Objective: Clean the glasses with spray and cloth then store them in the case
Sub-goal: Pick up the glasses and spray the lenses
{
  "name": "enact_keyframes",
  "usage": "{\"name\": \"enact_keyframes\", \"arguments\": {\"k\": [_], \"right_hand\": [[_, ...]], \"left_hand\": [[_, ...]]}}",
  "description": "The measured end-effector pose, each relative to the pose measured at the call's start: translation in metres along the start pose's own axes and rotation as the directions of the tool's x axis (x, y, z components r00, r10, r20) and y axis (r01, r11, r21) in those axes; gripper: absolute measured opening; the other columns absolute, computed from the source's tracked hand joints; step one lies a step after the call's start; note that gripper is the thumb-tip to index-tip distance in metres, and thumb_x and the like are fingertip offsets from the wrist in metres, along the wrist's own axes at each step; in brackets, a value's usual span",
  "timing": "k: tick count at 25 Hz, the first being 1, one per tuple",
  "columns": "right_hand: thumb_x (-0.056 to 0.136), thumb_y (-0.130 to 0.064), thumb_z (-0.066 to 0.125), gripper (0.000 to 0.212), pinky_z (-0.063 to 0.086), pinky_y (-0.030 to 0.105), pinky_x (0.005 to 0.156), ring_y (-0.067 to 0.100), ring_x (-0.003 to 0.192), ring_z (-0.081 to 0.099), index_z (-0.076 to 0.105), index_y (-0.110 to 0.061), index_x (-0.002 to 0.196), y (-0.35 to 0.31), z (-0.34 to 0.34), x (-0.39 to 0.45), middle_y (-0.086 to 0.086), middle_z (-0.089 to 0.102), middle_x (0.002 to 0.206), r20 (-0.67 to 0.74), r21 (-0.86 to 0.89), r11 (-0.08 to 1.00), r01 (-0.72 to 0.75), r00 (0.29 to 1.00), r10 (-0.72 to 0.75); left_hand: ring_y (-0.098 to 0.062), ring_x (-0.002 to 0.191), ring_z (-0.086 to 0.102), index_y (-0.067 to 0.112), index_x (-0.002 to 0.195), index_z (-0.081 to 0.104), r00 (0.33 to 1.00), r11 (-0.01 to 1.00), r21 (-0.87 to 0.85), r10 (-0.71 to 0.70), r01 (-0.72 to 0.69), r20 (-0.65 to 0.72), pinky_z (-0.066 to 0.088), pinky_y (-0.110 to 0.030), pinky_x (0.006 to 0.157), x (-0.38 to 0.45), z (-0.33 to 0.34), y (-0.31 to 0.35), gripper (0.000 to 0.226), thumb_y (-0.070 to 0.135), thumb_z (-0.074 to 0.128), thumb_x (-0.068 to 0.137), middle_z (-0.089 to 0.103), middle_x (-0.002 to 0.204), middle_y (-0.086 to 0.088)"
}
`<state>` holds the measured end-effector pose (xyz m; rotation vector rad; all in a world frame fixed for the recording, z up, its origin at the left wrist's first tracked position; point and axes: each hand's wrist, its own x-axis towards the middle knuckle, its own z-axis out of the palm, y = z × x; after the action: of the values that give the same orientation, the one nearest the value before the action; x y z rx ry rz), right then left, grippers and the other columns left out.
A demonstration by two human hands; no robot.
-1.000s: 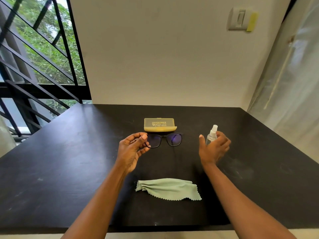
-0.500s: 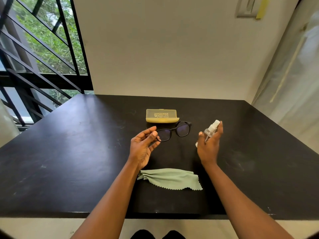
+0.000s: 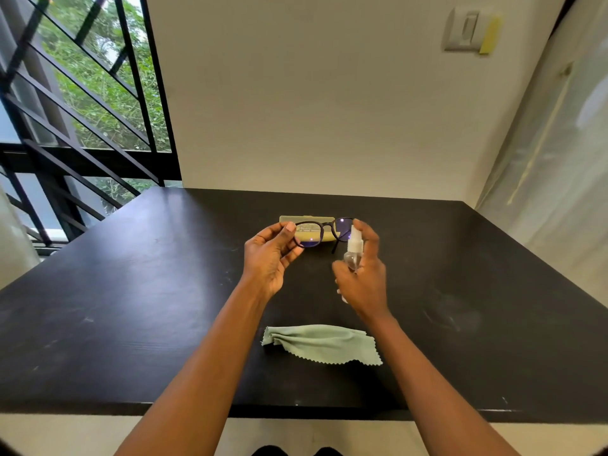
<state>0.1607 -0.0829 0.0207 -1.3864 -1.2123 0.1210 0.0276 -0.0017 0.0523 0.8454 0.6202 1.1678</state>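
Above the far middle of the table (image 3: 131, 307), your left hand (image 3: 271, 258) pinches the light, fragile glasses (image 3: 324, 232) by the frame's edge, right hand (image 3: 362, 278) gripping the spray bottle (image 3: 353, 251); avoid touching lenses.

glasses (image 3: 324, 232) black | case (image 3: 289, 220) yellow | cloth (image 3: 324, 344) pale green | table (image 3: 131, 291) black

Single head cam, looks forward-down over counter (image 3: 131, 307) toward far wall (image 3: 312, 110); hands close, mid-frame; wide-angle.
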Motion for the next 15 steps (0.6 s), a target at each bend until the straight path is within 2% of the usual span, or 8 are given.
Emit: {"name": "enact_keyframes", "arguments": {"k": [2,5,8,11,13,15], "right_hand": [[0.078,-0.001,0.058,0.068,0.047,0.015,0.048,0.01,0.054,0.052,0.029,-0.041,0.124,-0.005,0.008,0.0,0.011,0.059,0.087,0.051,-0.053,0.999,0.003,0.999,0.0],[0.078,-0.003,0.057,0.063,0.041,0.01,0.048,0.005,0.054,0.05,0.032,-0.03,0.129,-0.01,0.016,0.001,0.009,0.062,0.083,0.082,-0.132,0.991,0.005,0.997,0.006],[0.079,-0.005,0.057,0.062,0.043,0.018,0.052,0.013,0.058,0.056,0.033,-0.026,0.132,-0.018,0.018,0.004,0.008,0.064,0.088,0.111,-0.225,0.973,0.045,0.994,-0.021],[0.081,-0.008,0.056,0.062,0.054,0.034,0.057,0.022,0.067,0.062,0.028,-0.029,0.132,-0.025,0.021,0.006,0.01,0.065,0.097,0.145,-0.305,0.946,0.106,0.987,-0.064],[0.082,-0.008,0.054,0.061,0.056,0.041,0.059,0.025,0.069,0.063,0.027,-0.028,0.133,-0.028,0.024,0.006,0.012,0.065,0.095,0.157,-0.343,0.93,0.13,0.984,-0.08],[0.082,-0.009,0.053,0.061,0.055,0.042,0.058,0.026,0.067,0.062,0.023,-0.032,0.13,-0.029,0.025,0.006,0.012,0.065,0.089,0.17,-0.372,0.917,0.147,0.981,-0.089]], "left_hand": [[-0.01,0.06,0.064,0.009,0.09,0.066,0.999,1.0,-0.003,-0.023,0.023,-0.028,0.056,-0.023,0.055,-0.002,0.003,0.0,0.009,0.01,0.064,0.082,0.068,0.071,-0.005],[-0.01,0.056,0.065,0.007,0.09,0.065,0.996,0.998,-0.04,-0.049,0.046,-0.069,0.056,-0.022,0.053,-0.007,0.007,-0.001,0.009,0.009,0.065,0.081,0.067,0.074,-0.008],[-0.013,0.063,0.066,0.007,0.089,0.065,0.993,0.995,-0.071,-0.07,0.063,-0.096,0.058,-0.023,0.055,-0.012,0.011,0.003,0.008,0.009,0.065,0.081,0.068,0.077,-0.009],[-0.016,0.067,0.068,0.007,0.088,0.064,0.991,0.994,-0.091,-0.076,0.067,-0.106,0.059,-0.024,0.058,-0.014,0.015,0.006,0.007,0.009,0.065,0.081,0.068,0.079,-0.01],[-0.016,0.065,0.068,0.007,0.087,0.064,0.99,0.993,-0.094,-0.075,0.064,-0.117,0.058,-0.025,0.058,-0.016,0.018,0.008,0.006,0.008,0.065,0.082,0.068,0.078,-0.01],[-0.014,0.059,0.068,0.007,0.086,0.064,0.989,0.993,-0.098,-0.07,0.058,-0.126,0.058,-0.026,0.058,-0.017,0.019,0.009,0.004,0.008,0.064,0.082,0.068,0.076,-0.01]]}}
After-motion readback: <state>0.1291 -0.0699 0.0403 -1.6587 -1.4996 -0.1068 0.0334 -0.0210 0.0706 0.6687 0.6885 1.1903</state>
